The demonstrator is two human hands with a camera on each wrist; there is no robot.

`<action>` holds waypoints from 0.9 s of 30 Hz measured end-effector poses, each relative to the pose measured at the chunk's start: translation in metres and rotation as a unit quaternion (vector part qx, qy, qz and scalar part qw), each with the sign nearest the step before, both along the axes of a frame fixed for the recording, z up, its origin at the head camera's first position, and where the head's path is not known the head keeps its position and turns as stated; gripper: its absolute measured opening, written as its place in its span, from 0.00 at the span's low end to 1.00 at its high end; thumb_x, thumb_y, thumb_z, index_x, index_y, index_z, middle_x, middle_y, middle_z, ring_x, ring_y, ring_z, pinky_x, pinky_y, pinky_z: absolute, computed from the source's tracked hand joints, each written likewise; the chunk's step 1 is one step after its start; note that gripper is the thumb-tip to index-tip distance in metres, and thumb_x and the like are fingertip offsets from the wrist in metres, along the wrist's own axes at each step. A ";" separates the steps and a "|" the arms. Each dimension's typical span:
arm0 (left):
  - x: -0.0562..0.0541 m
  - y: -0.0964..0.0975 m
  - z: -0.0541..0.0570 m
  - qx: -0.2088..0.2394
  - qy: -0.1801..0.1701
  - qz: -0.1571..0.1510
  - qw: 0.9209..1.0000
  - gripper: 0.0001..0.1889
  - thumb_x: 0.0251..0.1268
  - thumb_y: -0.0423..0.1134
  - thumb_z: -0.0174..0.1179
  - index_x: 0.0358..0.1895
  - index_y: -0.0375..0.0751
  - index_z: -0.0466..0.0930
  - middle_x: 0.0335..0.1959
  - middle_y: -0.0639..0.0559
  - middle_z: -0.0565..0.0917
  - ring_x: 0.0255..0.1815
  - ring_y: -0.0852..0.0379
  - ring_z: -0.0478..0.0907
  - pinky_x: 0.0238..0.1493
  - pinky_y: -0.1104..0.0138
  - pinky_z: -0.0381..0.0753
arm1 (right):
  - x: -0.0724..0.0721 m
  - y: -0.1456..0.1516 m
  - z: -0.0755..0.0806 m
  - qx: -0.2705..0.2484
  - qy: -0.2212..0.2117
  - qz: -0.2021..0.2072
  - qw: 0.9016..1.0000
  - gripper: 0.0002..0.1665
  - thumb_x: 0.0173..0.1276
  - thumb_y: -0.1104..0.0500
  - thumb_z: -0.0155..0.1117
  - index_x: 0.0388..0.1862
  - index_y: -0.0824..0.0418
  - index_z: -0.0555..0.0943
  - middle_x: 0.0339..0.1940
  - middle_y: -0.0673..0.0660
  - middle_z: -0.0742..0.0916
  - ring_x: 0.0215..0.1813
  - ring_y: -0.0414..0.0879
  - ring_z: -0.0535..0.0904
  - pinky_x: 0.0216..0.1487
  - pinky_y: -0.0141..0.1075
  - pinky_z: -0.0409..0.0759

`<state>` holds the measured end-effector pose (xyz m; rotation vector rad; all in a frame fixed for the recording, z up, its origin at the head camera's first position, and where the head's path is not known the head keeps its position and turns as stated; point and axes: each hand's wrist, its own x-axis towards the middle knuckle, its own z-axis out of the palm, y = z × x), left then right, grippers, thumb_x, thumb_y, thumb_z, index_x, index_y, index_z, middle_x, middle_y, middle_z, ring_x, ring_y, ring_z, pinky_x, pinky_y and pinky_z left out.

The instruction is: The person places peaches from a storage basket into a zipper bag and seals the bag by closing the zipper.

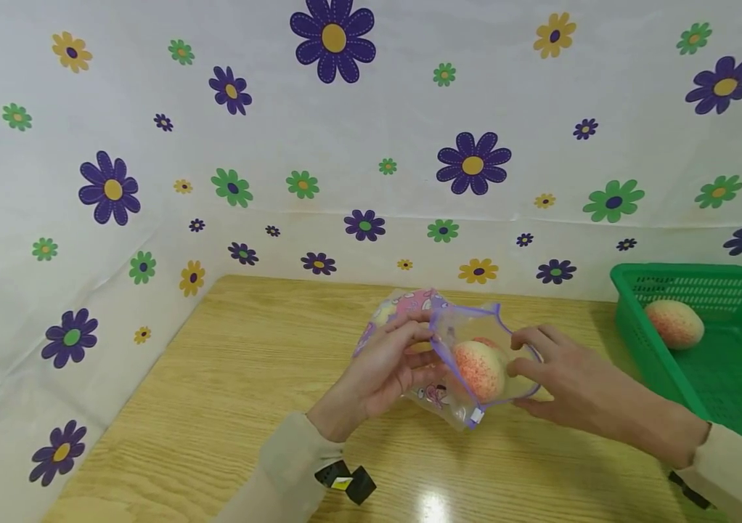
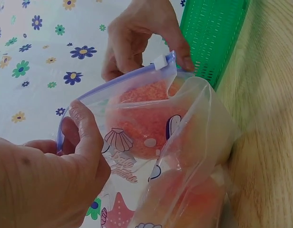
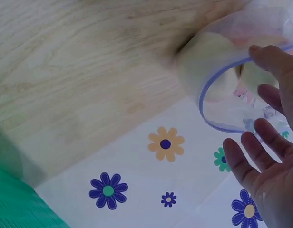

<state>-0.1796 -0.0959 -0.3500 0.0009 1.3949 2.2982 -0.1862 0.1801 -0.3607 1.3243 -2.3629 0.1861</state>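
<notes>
A clear zip bag [image 1: 457, 415] with a purple rim and a sea-creature print lies on the table, its mouth held wide. My left hand [image 1: 393, 367] pinches the rim on the left side, thumb and fingers on either side of the purple strip. Inside the mouth sits a speckled peach [image 1: 480, 370]; the left wrist view also shows a lower peach [image 2: 184, 202] deeper in the bag, behind printed plastic. My right hand [image 1: 573, 374] is at the right side of the mouth, its fingers [image 3: 241, 159] spread apart and thumb right at the rim.
A green plastic basket [image 1: 658, 356] stands at the right, with one peach [image 1: 674, 324] in its far left corner. Behind the wooden table [image 1: 266, 349] hangs a white cloth [image 1: 397, 109] with printed flowers.
</notes>
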 end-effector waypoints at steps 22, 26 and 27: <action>-0.011 0.001 0.036 0.006 0.034 0.032 0.999 0.18 0.79 0.34 0.48 0.66 0.36 0.73 0.44 0.50 0.77 0.39 0.57 0.81 0.41 0.72 0.89 | -0.007 0.022 0.032 0.017 0.065 -0.006 0.998 0.05 0.62 0.52 0.78 0.29 0.47 0.89 0.37 0.54 0.80 0.39 0.48 0.71 0.31 0.36 0.78; -0.005 0.018 0.014 -0.021 0.006 0.003 1.000 0.22 0.78 0.33 0.49 0.72 0.36 0.68 0.42 0.49 0.78 0.35 0.58 0.82 0.39 0.72 0.89 | -0.005 0.024 0.022 0.064 -0.014 -0.015 0.998 0.12 0.48 0.60 0.85 0.27 0.46 0.89 0.35 0.49 0.76 0.39 0.44 0.68 0.31 0.31 0.77; -0.003 0.021 0.008 -0.030 0.002 -0.005 1.000 0.23 0.78 0.34 0.49 0.72 0.35 0.68 0.41 0.49 0.79 0.34 0.58 0.82 0.39 0.72 0.89 | -0.004 0.024 0.020 0.072 -0.029 -0.013 0.997 0.12 0.49 0.60 0.85 0.27 0.45 0.89 0.34 0.48 0.75 0.38 0.43 0.66 0.31 0.30 0.76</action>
